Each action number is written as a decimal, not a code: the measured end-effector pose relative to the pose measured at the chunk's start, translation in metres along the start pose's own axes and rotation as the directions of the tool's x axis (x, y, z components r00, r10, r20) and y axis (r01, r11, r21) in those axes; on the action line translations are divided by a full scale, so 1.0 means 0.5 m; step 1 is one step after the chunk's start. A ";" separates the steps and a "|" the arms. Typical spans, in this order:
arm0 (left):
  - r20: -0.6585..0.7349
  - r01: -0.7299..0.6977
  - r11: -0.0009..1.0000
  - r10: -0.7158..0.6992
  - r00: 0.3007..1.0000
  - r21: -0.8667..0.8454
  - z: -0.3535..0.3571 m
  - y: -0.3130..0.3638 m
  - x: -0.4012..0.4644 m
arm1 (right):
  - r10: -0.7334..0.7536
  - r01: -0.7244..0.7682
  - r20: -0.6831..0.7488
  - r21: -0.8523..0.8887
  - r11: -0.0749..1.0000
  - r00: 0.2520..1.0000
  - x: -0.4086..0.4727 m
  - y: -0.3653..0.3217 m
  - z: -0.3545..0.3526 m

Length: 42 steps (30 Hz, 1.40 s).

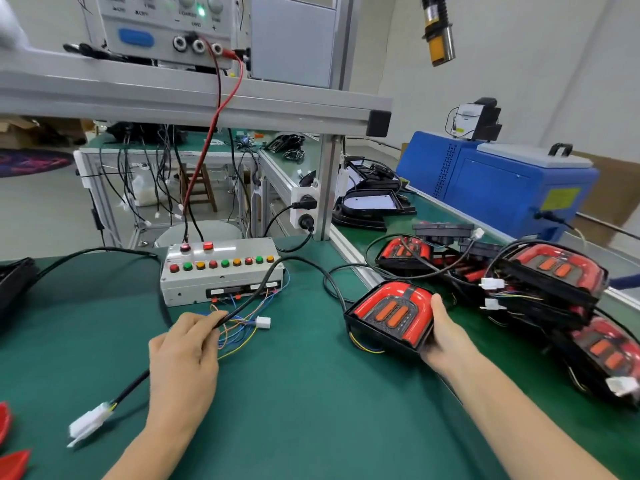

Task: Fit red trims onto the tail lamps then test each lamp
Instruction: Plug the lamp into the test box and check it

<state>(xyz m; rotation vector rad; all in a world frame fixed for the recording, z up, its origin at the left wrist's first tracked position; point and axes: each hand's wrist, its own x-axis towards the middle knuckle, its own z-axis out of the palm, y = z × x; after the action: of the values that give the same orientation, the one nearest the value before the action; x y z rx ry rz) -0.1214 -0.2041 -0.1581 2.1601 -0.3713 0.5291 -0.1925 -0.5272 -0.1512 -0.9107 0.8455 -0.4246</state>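
My right hand (446, 332) grips the near right edge of a tail lamp (389, 311), black-housed with a red trim and two orange bars, held tilted just above the green mat. My left hand (183, 353) holds the lamp's black cable (242, 306) in curled fingers; the cable's white plug (88, 422) lies at the lower left. A grey test box (221, 271) with rows of red, green and orange buttons sits behind my left hand. Its thin coloured wires end in a small white connector (262, 322). Loose red trims (10, 441) show at the bottom left edge.
Several finished tail lamps (554, 271) with tangled cables are piled on the belt at the right. A blue machine (502, 188) stands behind them. A power supply (166, 26) sits on the aluminium shelf above, with red leads running down to the test box. A black part (14, 282) lies far left.
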 end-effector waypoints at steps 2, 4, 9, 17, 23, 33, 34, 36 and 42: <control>0.003 -0.014 1.000 0.014 1.000 -0.007 0.001 0.001 0.003 | -0.046 0.041 -0.036 -0.124 0.991 0.998 -0.001 -0.009 -0.004; 0.004 -0.027 1.000 0.027 1.000 -0.009 0.001 0.001 0.005 | -0.100 0.078 -0.065 -0.280 0.957 0.993 -0.004 -0.016 -0.008; -0.051 -0.163 0.985 0.165 0.985 0.052 -0.004 0.005 0.010 | -0.171 0.098 -0.046 -0.661 0.744 0.984 -0.018 -0.035 -0.026; 0.005 -0.422 0.883 0.431 0.903 0.206 -0.006 0.035 0.018 | -0.681 0.352 0.298 -0.934 -0.063 0.669 -0.097 -0.044 0.027; 0.201 -0.664 0.693 0.634 0.746 0.280 0.004 0.043 0.023 | -0.573 0.761 0.715 -0.608 -0.227 0.401 -0.212 0.007 0.145; 0.392 -0.627 0.679 0.496 0.775 0.382 0.007 0.029 0.034 | -0.175 0.913 0.901 -0.408 -0.024 0.398 -0.275 0.117 0.323; 0.431 -0.532 0.727 0.351 0.831 0.433 0.014 0.027 0.026 | -0.158 0.909 0.897 -0.417 0.013 0.414 -0.276 0.124 0.333; 0.464 -0.620 0.672 0.433 0.773 0.406 0.037 0.031 0.021 | -0.108 0.896 0.890 -0.439 0.058 0.443 -0.276 0.134 0.351; 0.577 -0.673 0.700 0.456 0.677 0.237 0.010 0.062 0.000 | -0.113 0.875 0.868 -0.473 0.107 0.483 -0.265 0.159 0.377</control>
<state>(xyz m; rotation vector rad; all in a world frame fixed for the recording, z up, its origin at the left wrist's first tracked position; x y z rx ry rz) -0.1339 -0.2264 -0.1400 2.5890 -1.3881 0.4319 -0.1266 -0.2997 -0.0941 -2.4167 -0.1620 -0.1647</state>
